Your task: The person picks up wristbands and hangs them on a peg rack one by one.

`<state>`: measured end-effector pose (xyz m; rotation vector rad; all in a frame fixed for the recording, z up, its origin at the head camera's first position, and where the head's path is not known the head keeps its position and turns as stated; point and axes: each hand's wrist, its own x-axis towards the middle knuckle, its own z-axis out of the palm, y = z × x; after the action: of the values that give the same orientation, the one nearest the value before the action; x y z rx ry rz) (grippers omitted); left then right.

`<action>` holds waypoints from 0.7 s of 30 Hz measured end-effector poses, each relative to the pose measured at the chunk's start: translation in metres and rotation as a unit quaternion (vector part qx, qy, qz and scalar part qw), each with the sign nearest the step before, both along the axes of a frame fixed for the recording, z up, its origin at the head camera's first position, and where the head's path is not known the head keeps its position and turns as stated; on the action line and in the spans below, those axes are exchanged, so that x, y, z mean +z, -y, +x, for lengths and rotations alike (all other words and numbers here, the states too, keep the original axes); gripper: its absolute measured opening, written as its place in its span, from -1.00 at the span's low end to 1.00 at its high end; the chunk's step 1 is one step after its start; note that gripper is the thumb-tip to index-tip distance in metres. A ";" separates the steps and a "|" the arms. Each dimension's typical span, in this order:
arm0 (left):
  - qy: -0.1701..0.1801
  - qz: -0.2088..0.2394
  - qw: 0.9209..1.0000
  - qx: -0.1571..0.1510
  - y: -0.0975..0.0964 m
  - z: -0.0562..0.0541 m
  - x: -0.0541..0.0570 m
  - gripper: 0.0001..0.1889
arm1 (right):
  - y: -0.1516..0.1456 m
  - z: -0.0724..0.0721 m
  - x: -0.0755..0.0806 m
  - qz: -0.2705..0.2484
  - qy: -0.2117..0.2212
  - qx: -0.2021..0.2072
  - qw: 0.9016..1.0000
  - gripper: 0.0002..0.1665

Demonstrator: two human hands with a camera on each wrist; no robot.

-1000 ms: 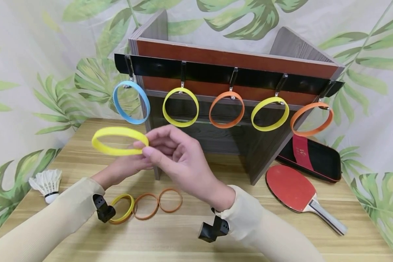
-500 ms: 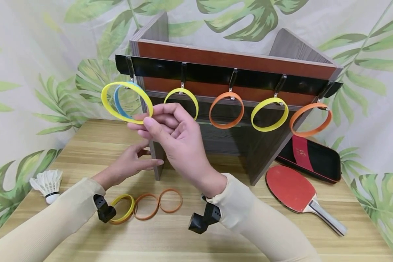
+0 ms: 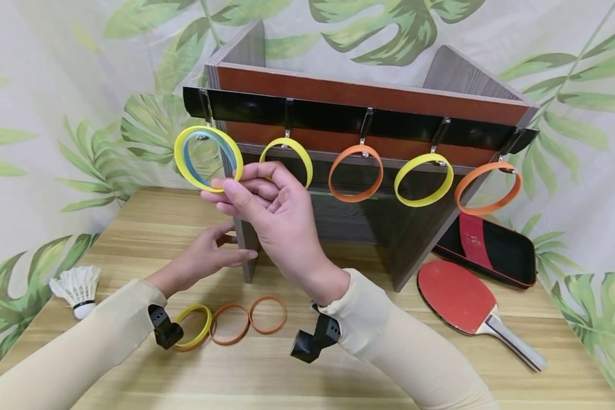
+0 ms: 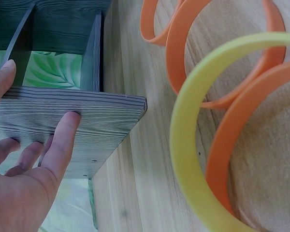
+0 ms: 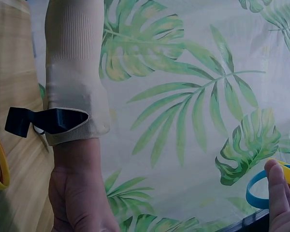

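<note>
In the head view my right hand (image 3: 284, 219) pinches a yellow ring (image 3: 180, 162) between thumb and fingertips, raised at the leftmost hook (image 3: 208, 117). A blue ring (image 3: 229, 152) hangs from that hook and shows inside the yellow ring's outline. The right wrist view catches the blue ring (image 5: 255, 193) beside my fingertips. My left hand (image 3: 202, 259) grips the front edge of the wooden stand's left side panel (image 4: 101, 113), thumb on the inner side and fingers on the outer. Along the black rail (image 3: 328, 117), further hooks carry a yellow, an orange (image 3: 356, 197), a yellow and an orange ring.
On the table lie a yellow ring (image 3: 208, 324) over an orange one, with two orange rings (image 3: 268, 332) to their right. A shuttlecock (image 3: 77, 286) sits far left. A red table tennis bat (image 3: 457, 296) and black case (image 3: 512, 256) lie right.
My right hand has lifted the yellow ring from below the blue one and brought it upright to the leftmost hook. My left hand stays low at the stand's side panel.
</note>
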<state>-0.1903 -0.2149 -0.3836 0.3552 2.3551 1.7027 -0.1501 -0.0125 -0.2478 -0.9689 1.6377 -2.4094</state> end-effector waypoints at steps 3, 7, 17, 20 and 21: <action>-0.001 -0.003 1.000 0.003 0.000 0.001 0.001 -0.33 | 0.000 0.000 0.000 0.007 0.005 0.003 1.000 -0.82; -0.001 -0.002 1.000 0.005 0.000 0.003 0.002 -0.31 | -0.001 0.002 -0.001 0.013 0.012 0.006 1.000 -0.79; 0.000 -0.006 1.000 0.009 -0.001 0.003 0.002 -0.25 | -0.007 0.003 -0.006 0.034 0.013 0.012 0.999 -0.75; 0.001 -0.003 1.000 0.012 -0.001 0.003 0.002 -0.29 | -0.009 0.003 -0.008 0.049 0.005 0.009 0.999 -0.71; 0.002 -0.003 1.000 0.014 -0.002 0.003 0.002 -0.31 | -0.009 0.003 -0.009 0.054 0.001 0.007 0.998 -0.70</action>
<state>-0.1877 -0.2133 -0.3812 0.3184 2.3728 1.7065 -0.1468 -0.0034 -0.2570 -0.9572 1.7343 -2.2843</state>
